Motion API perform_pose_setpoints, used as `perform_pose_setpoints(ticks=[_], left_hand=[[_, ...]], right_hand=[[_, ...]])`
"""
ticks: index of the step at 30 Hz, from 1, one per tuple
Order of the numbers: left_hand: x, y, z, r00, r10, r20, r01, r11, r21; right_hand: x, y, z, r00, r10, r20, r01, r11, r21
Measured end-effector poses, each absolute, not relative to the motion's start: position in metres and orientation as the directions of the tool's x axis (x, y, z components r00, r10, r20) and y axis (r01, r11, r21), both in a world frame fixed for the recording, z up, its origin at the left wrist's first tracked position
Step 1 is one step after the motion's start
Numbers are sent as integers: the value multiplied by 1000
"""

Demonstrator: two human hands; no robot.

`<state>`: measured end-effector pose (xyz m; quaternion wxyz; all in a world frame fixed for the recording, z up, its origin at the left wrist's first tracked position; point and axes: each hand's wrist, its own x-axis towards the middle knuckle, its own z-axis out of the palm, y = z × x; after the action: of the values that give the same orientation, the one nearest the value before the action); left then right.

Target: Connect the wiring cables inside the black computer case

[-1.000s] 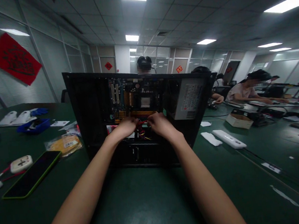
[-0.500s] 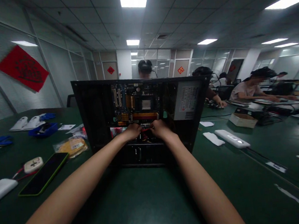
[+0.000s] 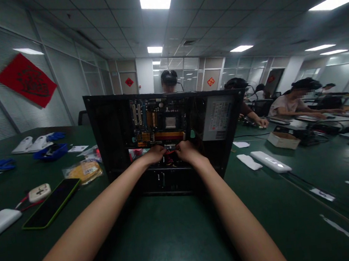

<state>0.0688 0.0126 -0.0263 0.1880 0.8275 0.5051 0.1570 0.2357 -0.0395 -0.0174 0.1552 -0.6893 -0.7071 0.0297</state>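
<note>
An open black computer case [image 3: 113, 145] stands upright in front of me, its inside facing me. A motherboard [image 3: 157, 117] with a bare square chip is mounted in it, and a power supply [image 3: 218, 117] with a white label sits at the upper right. Just below the motherboard's lower edge, my left hand [image 3: 154, 154] is closed in a pinch at one end of a short red cable [image 3: 171, 151]. My right hand [image 3: 187, 152] pinches the same cable from the other side. Fingers cover the cable's ends. Dark and coloured wires [image 3: 169, 161] hang beneath.
On the green table [image 3: 161, 240], a phone [image 3: 53, 202], a yellow item in a bag [image 3: 83, 171] and a blue tray [image 3: 50, 152] lie left. To the right are a white power bank [image 3: 270, 161] and a cardboard box [image 3: 283, 140]. Several people sit beyond the case.
The view has tilted slightly up and turned left, so the case sits a little lower in view. Both hands stay on the red cable, with only slight finger movement.
</note>
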Motion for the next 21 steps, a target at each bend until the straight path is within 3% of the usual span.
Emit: perform_pose_setpoints(ticks=[21], left_hand=[[72, 9, -25, 406, 910, 80, 793, -395, 464]], right_hand=[[234, -39, -18, 0, 980, 199, 976, 42, -212]])
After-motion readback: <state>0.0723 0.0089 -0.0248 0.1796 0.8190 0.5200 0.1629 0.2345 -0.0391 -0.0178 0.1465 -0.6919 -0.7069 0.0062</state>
